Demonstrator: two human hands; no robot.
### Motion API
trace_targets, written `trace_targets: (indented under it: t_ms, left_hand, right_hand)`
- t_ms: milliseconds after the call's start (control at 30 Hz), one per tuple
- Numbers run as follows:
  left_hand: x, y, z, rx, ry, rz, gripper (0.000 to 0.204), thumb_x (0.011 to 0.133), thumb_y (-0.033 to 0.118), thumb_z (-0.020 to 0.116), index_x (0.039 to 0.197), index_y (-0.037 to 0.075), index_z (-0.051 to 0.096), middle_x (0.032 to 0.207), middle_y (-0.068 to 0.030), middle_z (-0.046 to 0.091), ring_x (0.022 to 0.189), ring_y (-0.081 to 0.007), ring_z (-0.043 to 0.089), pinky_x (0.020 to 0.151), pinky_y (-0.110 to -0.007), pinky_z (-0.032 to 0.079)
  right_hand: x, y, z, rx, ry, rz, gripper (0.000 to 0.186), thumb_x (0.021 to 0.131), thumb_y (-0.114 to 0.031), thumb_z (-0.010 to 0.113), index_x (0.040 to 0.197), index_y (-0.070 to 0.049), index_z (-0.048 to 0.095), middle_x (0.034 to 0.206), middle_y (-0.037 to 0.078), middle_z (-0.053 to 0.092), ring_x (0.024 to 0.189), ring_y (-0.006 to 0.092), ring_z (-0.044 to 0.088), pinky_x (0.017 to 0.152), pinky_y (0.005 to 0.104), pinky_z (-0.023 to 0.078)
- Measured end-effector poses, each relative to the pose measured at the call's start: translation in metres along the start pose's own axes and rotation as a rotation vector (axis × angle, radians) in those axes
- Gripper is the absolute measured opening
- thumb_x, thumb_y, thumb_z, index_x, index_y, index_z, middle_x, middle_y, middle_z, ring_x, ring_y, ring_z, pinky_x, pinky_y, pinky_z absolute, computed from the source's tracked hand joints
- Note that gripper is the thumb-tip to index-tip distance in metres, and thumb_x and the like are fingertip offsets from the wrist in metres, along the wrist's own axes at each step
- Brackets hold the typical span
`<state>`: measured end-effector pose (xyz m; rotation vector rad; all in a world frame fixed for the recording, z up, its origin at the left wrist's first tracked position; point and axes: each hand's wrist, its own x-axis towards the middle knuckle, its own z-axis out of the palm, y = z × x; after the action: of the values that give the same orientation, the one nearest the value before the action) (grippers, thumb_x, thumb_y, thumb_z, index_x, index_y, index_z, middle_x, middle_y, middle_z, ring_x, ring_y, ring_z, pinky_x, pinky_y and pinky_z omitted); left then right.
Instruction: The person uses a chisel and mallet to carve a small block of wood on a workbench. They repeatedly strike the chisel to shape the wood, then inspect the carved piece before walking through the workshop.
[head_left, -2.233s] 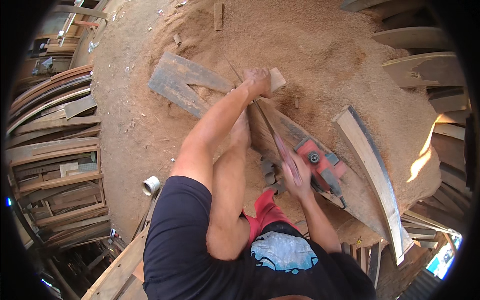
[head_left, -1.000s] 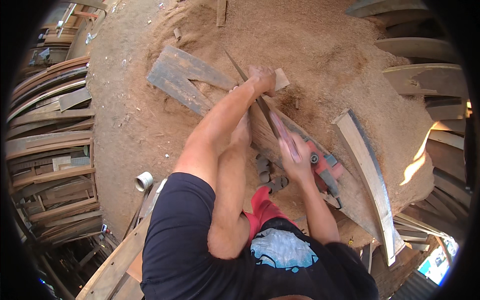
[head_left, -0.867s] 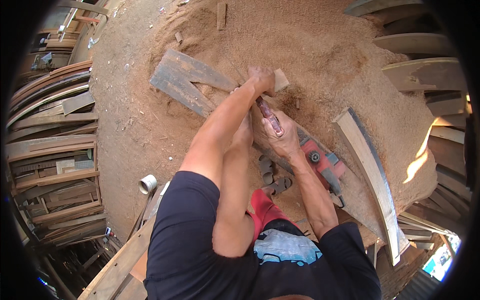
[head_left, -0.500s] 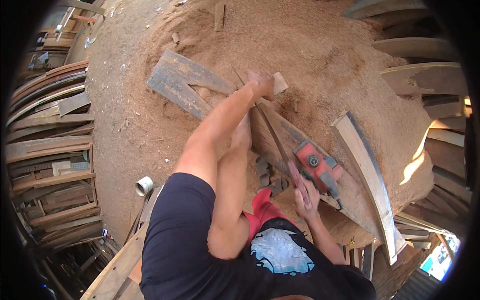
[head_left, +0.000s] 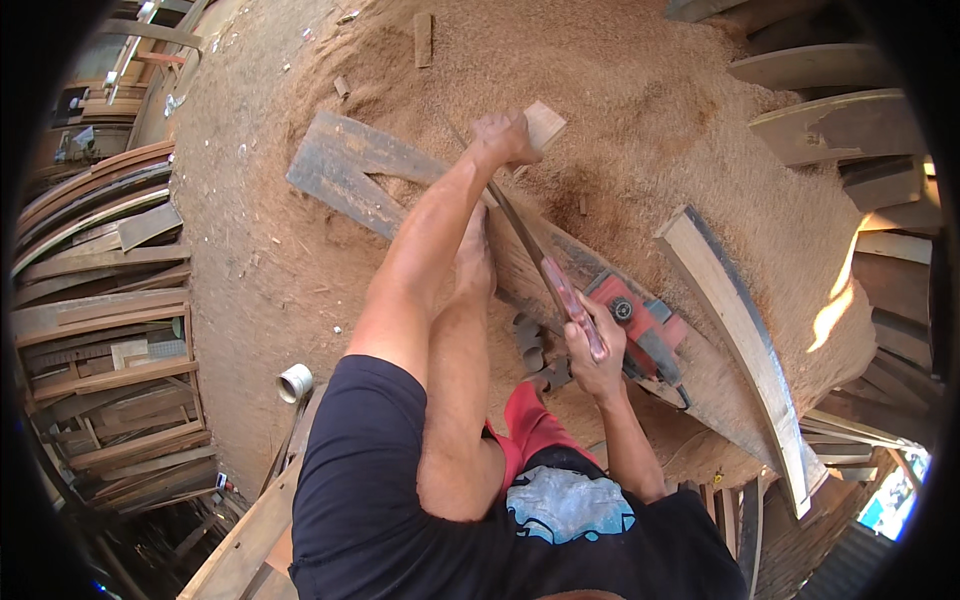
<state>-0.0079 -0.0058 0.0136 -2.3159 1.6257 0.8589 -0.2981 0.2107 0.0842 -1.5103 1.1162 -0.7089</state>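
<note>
I am sawing: my right hand (head_left: 592,352) is clamped on the handsaw (head_left: 545,270) handle, my left hand (head_left: 503,137) closed on the small wood block (head_left: 543,122) atop the plank (head_left: 560,262). Next, I judge, comes a steady stroke along the cut.

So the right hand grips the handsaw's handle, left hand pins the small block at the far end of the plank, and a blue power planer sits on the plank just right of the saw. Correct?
Not quite: the head view shows the power planer is red, not blue. The rest holds: the right hand grips the handsaw by its handle, the left hand pins the small block at the plank's far end, and the planer sits on the plank just right of the saw.
</note>
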Motion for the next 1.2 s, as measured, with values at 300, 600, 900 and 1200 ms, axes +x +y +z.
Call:
trace_targets:
  t_ms: [300, 600, 900, 1200]
  left_hand:
    - [-0.052, 0.038, 0.005, 0.021, 0.290, 0.255, 0.111, 0.074, 0.067, 0.072, 0.149, -0.004, 0.034, 0.146, -0.0323, 0.044, 0.137, -0.0465, 0.043, 0.113, -0.058, 0.033]
    - [-0.113, -0.057, 0.062, 0.167, 0.057, -0.040, 0.103, 0.073, 0.053, 0.078, 0.146, -0.006, 0.034, 0.145, -0.0296, 0.044, 0.135, -0.0474, 0.041, 0.112, -0.060, 0.030]
    - [-0.134, -0.064, 0.040, -0.290, 0.556, 0.175, 0.084, 0.070, 0.029, 0.078, 0.138, -0.005, 0.044, 0.131, -0.0272, 0.055, 0.121, -0.0417, 0.056, 0.106, -0.050, 0.041]
    - [-0.264, -0.049, 0.011, -1.258, 0.594, 0.621, 0.087, 0.074, 0.013, 0.080, 0.146, -0.005, 0.034, 0.134, -0.0178, 0.053, 0.123, -0.0257, 0.055, 0.109, -0.039, 0.045]
  right_hand:
    - [0.001, 0.008, -0.005, -0.076, 0.061, -0.109, 0.056, 0.092, -0.028, 0.073, 0.131, 0.009, 0.057, 0.103, 0.021, 0.070, 0.086, 0.0251, 0.069, 0.080, 0.0345, 0.053]
    - [-0.031, 0.063, 0.023, -0.647, -0.393, -0.427, 0.077, 0.082, -0.013, 0.071, 0.151, -0.002, 0.039, 0.092, 0.011, 0.064, 0.084, 0.0325, 0.063, 0.079, 0.0442, 0.048]
    - [-0.049, 0.090, 0.025, -0.747, -0.642, -0.238, 0.069, 0.080, -0.012, 0.063, 0.147, -0.004, 0.045, 0.118, 0.018, 0.062, 0.113, 0.0363, 0.056, 0.103, 0.0493, 0.040]
    - [-0.098, 0.024, -0.029, -0.555, -0.391, -0.071, 0.050, 0.091, -0.024, 0.062, 0.134, 0.000, 0.056, 0.127, 0.022, 0.062, 0.120, 0.0396, 0.055, 0.105, 0.0473, 0.042]
